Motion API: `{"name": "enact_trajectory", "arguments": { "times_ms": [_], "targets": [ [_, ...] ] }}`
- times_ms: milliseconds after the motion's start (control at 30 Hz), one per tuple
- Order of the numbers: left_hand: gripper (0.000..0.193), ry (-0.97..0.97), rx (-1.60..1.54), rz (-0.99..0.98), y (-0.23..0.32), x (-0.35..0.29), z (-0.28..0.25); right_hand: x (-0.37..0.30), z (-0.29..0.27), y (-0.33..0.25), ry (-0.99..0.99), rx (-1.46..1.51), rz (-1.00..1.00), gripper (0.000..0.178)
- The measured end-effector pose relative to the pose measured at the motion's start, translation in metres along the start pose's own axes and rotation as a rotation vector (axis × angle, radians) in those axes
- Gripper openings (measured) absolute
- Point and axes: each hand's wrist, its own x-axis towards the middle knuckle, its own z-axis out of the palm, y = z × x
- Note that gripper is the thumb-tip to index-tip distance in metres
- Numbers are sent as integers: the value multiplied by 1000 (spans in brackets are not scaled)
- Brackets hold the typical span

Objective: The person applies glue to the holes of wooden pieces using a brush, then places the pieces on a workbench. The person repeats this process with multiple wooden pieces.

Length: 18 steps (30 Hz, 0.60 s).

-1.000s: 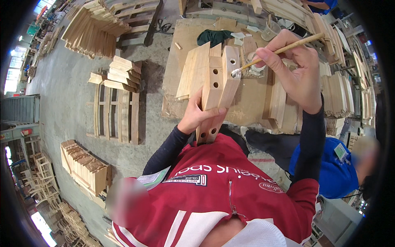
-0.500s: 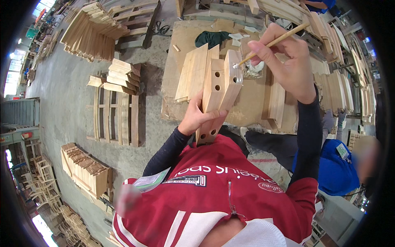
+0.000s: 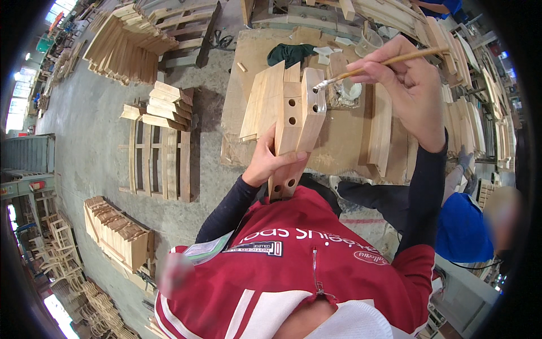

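Fingers of the left hand (image 3: 263, 162), near the centre of the frame, are wrapped around two drilled wooden bars (image 3: 309, 127), which are held side by side with their upper ends pointed toward the top of the frame. Two round holes are shown near the upper end of each bar, and two more are seen lower down, just above the red jacket (image 3: 305, 243). By the right hand (image 3: 407, 85), right of upper centre, a slender wooden stick (image 3: 424, 53) is pinched between thumb and fingers. Its tip is coated with white paste (image 3: 322, 85) and is placed at the topmost hole of the right-hand bar; whether the hole is entered cannot be told. Behind the bars, a cardboard sheet (image 3: 341, 150) is spread, on which pale wooden boards (image 3: 262, 101) are laid to the left and a dark green cloth (image 3: 289, 55) is crumpled at upper centre. At the right edge, a co-worker's blue shirt (image 3: 464, 231) is seen.
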Motion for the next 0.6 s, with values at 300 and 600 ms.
{"name": "enact_trajectory", "arguments": {
  "times_ms": [300, 600],
  "targets": [
    [73, -15, -79, -40, -9, 2, -12, -38, -32, 37, 308, 159, 129, 12],
    [68, -39, -43, 19, 28, 17, -5, -107, -15, 213, 761, 99, 378, 13]
  ]
}}
